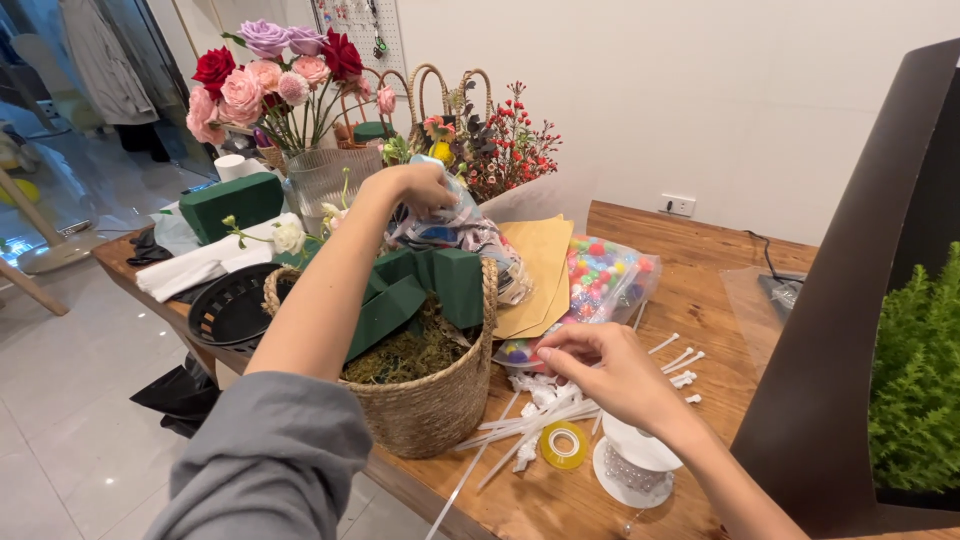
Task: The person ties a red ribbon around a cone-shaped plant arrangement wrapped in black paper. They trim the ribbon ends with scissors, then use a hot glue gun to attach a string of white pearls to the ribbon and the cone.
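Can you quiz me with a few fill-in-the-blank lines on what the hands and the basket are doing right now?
1. The left hand grips a crinkled plastic ____ above the woven basket.
2. The right hand reaches into a pile of ____ plastic sticks on the table.
3. The basket holds moss and ____ foam blocks.

Missing words: bag; white; green

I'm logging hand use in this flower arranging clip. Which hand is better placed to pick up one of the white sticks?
Probably the right hand: its fingertips already rest on the white sticks on the table. The left hand is raised beyond the woven basket, gripping a clear plastic bag.
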